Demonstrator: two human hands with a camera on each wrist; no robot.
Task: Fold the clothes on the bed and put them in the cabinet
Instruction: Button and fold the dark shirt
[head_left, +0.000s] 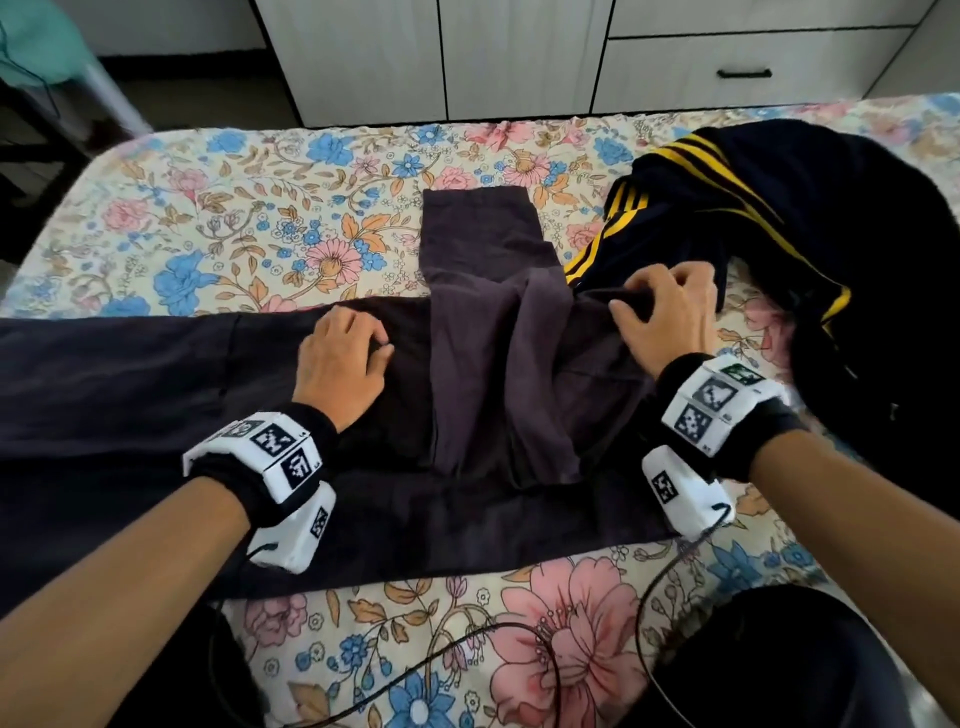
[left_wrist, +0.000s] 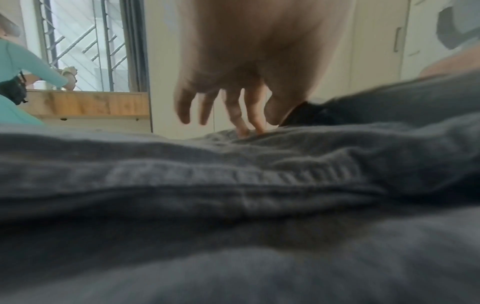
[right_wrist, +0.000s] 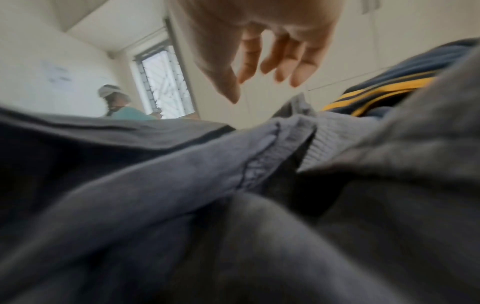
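A dark charcoal long-sleeved garment (head_left: 493, 364) lies spread across the flowered bed (head_left: 234, 218), one sleeve folded over its middle and pointing away from me. My left hand (head_left: 363, 353) rests on it left of that sleeve; in the left wrist view two fingertips (left_wrist: 244, 129) press the cloth (left_wrist: 233, 205). My right hand (head_left: 670, 306) hovers at the garment's right end, near its ribbed edge (right_wrist: 330, 139). In the right wrist view the loosely curled fingers (right_wrist: 259, 61) hold nothing. A navy jacket with yellow stripes (head_left: 779, 208) lies heaped at the right.
White cabinet doors (head_left: 519, 52) and a drawer with a black handle (head_left: 744, 73) stand beyond the far edge of the bed. Black cables (head_left: 415, 670) trail over the sheet near me. Another person in teal (left_wrist: 15, 67) stands by a window at the left.
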